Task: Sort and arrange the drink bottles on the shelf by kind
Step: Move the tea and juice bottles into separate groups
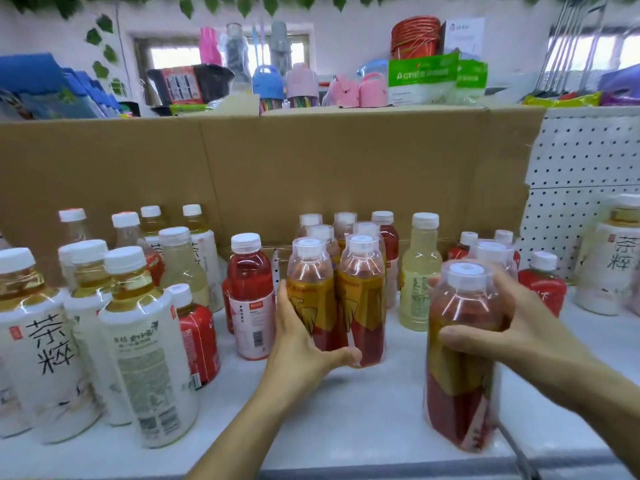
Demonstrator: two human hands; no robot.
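Note:
Several bottles with red-and-gold labels (pixel 362 299) stand in two rows at the middle of the white shelf (pixel 346 410). My left hand (pixel 304 344) wraps around the front left bottle of this group (pixel 311 289), thumb under the front pair. My right hand (pixel 519 327) grips another red-and-gold bottle (pixel 460 358) near the shelf's front edge, to the right of the group. White-labelled tea bottles (pixel 145 341) crowd the left. A red drink with a white label (pixel 251 299) stands just left of my left hand.
A pale yellow bottle (pixel 419 275) stands between the group and my right hand. Red-labelled bottles (pixel 543 282) sit at the back right, another white tea bottle (pixel 609 258) at far right. A cardboard wall (pixel 311 168) backs the shelf, with a pegboard (pixel 581 174) beside it.

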